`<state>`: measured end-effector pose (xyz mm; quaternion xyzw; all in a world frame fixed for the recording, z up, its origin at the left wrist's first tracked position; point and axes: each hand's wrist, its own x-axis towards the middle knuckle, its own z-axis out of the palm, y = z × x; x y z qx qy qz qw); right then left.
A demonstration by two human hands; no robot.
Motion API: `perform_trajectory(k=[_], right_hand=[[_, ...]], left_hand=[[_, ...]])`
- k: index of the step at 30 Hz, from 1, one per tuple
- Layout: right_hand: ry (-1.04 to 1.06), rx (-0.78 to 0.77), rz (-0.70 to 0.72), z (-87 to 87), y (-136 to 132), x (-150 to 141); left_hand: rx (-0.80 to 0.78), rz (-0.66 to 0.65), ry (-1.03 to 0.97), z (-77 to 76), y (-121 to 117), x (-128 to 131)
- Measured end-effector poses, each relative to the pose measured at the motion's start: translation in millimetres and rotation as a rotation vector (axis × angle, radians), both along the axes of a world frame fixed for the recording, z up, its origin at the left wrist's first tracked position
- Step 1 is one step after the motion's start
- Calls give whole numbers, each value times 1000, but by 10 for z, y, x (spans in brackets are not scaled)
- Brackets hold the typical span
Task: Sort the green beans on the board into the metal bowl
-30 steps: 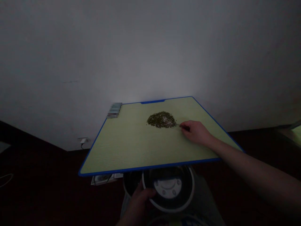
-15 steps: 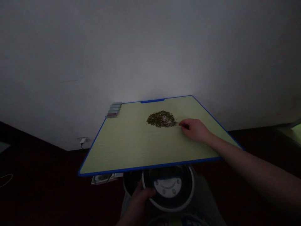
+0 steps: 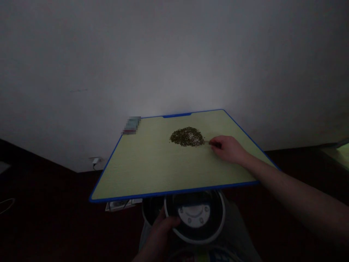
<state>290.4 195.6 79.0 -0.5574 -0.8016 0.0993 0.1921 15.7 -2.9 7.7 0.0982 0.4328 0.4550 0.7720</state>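
Note:
On the yellow board-topped table (image 3: 152, 167) lies a low heap of small greenish-brown grains or beans (image 3: 182, 137), with paler bits mixed in toward its right. My right hand (image 3: 227, 149) is closed in a pinch at the heap's right edge. A thin, pale utensil (image 3: 206, 142) runs from its fingertips to the grains; its far end is hard to make out. Below the table's front edge, my left hand (image 3: 163, 231) grips the left rim of a round metal bowl (image 3: 195, 217), thumb on the inside. The bowl's shiny bottom shows reflections.
A second dark round vessel (image 3: 149, 209) is partly hidden behind the bowl. A blurred-out rectangular item (image 3: 131, 125) lies at the table's far left corner. The table's blue rim meets the wall (image 3: 174, 58). A plug (image 3: 95, 161) with a cable sits in a wall socket at left.
My right hand has shifted very slightly to the right, still pinching the thin utensil. My left hand keeps hold of the bowl. The whole view has moved a little.

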Motion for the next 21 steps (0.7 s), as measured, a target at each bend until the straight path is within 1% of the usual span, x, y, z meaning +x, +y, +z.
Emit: perform_trajectory(k=[6, 14, 19, 21], right_hand=[[4, -16, -5, -6, -17, 42], [13, -3, 27, -10, -17, 17], [25, 18, -4, -14, 11, 44], [20, 19, 4, -13, 13, 49]], left_hand=[[6, 15, 18, 29, 14, 8], [-29, 33, 24, 15, 8, 3], [-28, 38, 10, -2, 10, -9], [-22, 41, 0, -7, 12, -7]])
